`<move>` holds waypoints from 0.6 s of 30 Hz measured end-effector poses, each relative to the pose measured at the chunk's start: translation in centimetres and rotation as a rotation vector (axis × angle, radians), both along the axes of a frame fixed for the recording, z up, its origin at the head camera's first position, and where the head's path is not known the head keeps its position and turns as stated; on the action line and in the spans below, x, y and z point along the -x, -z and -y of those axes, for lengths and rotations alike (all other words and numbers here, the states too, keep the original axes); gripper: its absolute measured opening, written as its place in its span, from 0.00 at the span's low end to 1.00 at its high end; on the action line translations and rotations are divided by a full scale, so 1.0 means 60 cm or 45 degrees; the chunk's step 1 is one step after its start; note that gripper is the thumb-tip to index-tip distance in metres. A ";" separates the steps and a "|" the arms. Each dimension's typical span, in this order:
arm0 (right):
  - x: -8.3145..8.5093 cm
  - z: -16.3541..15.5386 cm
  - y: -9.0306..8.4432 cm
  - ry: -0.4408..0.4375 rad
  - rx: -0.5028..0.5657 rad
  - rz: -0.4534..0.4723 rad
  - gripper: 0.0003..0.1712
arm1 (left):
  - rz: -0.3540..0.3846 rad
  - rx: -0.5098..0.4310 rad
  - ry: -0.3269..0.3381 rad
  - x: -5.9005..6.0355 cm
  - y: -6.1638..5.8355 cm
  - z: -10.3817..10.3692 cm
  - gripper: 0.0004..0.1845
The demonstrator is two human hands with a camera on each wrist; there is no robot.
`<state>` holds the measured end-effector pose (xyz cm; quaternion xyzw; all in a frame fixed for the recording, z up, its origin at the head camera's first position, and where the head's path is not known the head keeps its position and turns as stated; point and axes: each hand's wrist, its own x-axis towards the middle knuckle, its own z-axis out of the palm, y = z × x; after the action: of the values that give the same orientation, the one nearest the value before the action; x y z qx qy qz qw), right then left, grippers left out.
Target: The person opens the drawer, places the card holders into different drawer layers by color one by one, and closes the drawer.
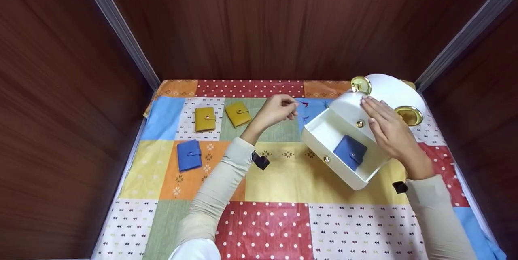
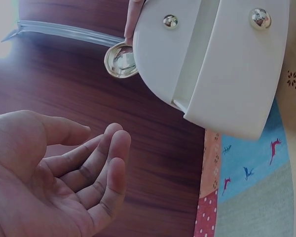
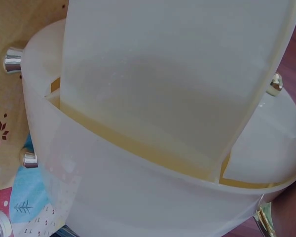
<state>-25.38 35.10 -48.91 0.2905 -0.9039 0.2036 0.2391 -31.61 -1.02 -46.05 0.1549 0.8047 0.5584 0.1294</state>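
A white handbag with gold studs lies open on the patchwork tablecloth, its flap thrown back. A blue wallet lies inside it. My right hand rests flat on the bag's far wall, fingers straight. My left hand hovers left of the bag with fingers loosely curled, holding nothing; in the left wrist view its palm is bare below the bag. The right wrist view is filled by the bag's white wall.
Two yellow wallets and a second blue wallet lie on the cloth at the left. Dark wood panels wall in the table at the back and both sides.
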 end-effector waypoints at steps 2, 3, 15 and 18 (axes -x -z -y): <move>0.000 0.000 0.000 0.003 0.002 0.002 0.30 | -0.006 -0.003 0.003 0.000 0.000 0.006 0.14; 0.000 0.001 0.000 0.003 0.003 0.001 0.30 | -0.005 -0.005 0.001 0.000 0.001 0.009 0.14; 0.000 0.001 0.000 -0.001 0.005 -0.002 0.30 | -0.012 -0.049 -0.054 0.003 0.007 0.037 0.13; 0.000 0.001 -0.001 0.007 0.002 0.003 0.30 | -0.010 -0.056 -0.067 0.002 0.008 0.045 0.13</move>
<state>-25.39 35.05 -48.86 0.2875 -0.9048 0.2039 0.2389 -31.74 -3.71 -46.55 0.1388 0.7964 0.5787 0.1081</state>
